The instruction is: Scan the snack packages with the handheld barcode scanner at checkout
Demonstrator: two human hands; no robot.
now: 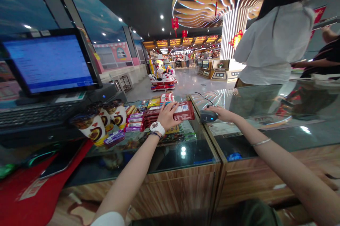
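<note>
My left hand, with a white watch on its wrist, rests on a dark red flat package on the glass counter, fingers spread over it. My right hand is closed around the end of a dark scanner-like device with a small blue light, near the joint between two counters. Left of my left hand are purple-wrapped snacks and several printed cups. Red and yellow packets lie just beyond it.
A lit monitor and a keyboard stand at the left. Below them a phone lies on a red mat. Across the right counter stands a person in a white top; another person's arm shows at the far right.
</note>
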